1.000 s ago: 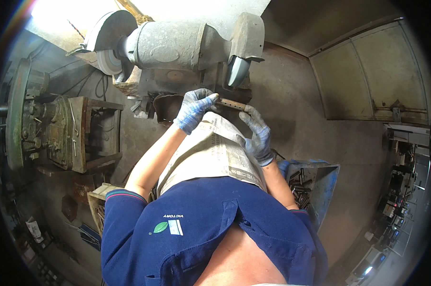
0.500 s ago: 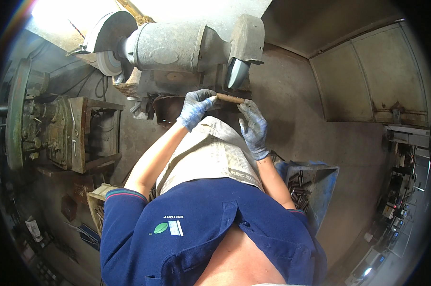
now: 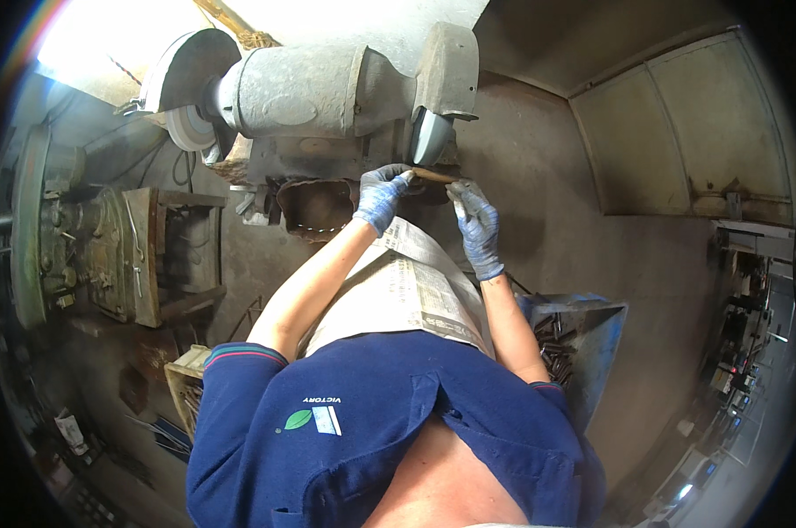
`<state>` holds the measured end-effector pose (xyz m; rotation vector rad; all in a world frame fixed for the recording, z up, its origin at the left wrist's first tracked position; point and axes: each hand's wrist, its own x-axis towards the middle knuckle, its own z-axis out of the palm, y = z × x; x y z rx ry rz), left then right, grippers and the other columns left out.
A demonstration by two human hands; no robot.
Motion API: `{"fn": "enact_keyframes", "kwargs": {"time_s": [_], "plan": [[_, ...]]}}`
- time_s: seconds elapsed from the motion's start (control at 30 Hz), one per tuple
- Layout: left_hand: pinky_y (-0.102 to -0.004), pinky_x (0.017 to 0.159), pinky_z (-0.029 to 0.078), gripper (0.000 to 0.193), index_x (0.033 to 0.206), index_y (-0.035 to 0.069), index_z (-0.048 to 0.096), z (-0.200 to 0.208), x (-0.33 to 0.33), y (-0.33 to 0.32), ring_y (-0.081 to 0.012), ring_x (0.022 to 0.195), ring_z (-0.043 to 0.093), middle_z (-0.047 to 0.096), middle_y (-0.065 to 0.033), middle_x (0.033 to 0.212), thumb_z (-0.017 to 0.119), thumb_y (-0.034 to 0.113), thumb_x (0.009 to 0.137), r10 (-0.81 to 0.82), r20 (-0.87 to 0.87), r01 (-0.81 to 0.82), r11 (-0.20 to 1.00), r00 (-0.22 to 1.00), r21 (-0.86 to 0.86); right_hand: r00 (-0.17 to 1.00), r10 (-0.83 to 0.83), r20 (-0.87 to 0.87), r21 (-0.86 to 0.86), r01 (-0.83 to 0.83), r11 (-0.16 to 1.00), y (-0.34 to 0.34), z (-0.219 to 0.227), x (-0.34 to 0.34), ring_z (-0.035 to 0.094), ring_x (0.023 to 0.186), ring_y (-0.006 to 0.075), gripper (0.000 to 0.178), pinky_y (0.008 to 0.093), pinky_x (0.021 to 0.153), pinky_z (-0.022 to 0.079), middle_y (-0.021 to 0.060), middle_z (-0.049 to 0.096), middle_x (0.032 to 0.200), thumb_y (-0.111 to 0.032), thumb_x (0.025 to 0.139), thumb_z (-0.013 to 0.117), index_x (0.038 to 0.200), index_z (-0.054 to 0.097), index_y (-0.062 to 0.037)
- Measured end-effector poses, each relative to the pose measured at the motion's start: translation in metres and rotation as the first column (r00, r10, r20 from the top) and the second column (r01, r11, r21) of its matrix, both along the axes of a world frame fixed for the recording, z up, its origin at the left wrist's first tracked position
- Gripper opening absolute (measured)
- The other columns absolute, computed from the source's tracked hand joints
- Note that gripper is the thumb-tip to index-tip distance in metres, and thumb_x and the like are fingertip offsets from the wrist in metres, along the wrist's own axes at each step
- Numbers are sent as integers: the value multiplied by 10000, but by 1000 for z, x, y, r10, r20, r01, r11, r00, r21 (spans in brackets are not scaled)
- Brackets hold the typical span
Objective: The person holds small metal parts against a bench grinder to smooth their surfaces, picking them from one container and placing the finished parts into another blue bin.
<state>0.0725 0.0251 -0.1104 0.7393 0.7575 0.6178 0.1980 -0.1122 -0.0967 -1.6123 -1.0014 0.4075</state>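
Taking the bench grinder (image 3: 327, 92) as the landmark and reading from its left end: the left wheel (image 3: 187, 123) sits bare, with nobody at it, and an old green machine (image 3: 72, 229) stands well off to that side.

Below the motor housing, the left hand (image 3: 380, 195) in its blue glove has come up and forward since a second ago — then it sat lower, over the newspaper (image 3: 415, 282) spread across the lap. Its grip is clamped on the near end of a short brown rod (image 3: 433, 175).

The rod itself is slim and rust-brown, lying nearly level just beneath the grinder's right wheel (image 3: 431, 136). It has been lifted closer to that wheel; whether it actually touches the stone I cannot tell from here. That rise suggests the grinding pass is starting or resuming.

The right hand (image 3: 477, 224), also gloved, pinches the rod's other end from below, fingers closed on it.

Further right of the grinder, a blue bin (image 3: 605, 339) holds more dark metal pieces.
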Motion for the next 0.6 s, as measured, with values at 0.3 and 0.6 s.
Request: {"fn": "enact_keyframes", "kwargs": {"time_s": [0.3,0.6], "plan": [[-274,617,536,60,885,-22,635,1,3,4,-155,643,615,651,-90,781,605,1,838,77,-22,-77,997,997,-24,975,-3,-224,83,23,996,13,-5,-5,618,894,133,174,259,797,476,78,668,966,-7,836,618,1002,666,5],[-260,597,544,66,882,-32,637,16,-24,23,-144,658,627,656,-88,787,592,-1,846,115,-122,-123,990,986,-63,930,49,-363,142,4,990,41,-20,-28,630,885,139,145,258,777,490,88,677,951,-24,829,632,966,677,-6]]}}
